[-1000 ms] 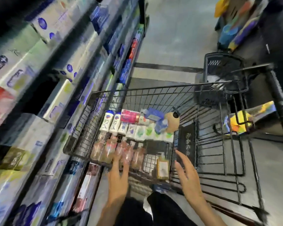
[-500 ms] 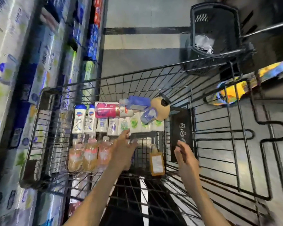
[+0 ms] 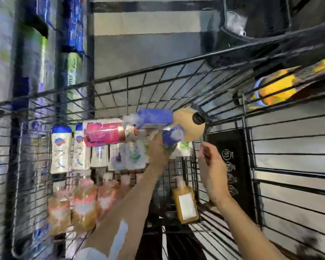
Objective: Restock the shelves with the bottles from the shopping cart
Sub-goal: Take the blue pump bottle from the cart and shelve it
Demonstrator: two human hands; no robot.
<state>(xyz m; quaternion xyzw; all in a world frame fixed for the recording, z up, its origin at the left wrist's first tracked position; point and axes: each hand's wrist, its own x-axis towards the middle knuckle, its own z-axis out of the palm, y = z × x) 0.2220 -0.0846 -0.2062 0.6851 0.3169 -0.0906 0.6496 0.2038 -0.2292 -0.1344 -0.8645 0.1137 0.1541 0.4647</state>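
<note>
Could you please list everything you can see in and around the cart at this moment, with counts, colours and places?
shopping cart: one, black wire, fills the middle of the view.
white bottles: a row of about seven, two with blue caps, lying across the cart's middle.
pink bottle: one, lying on top of the white row.
blue bottles: two, at the far end of the cart.
tan round bottle: one, black cap, far right corner.
amber bottles: about four, blurred, near left of the cart.
orange bottle: one, white label, near right, standing apart.
shelves: left side, packed with blurred goods.
left hand: grip on the lower blue bottle.
right hand: open, holds nothing.
</note>
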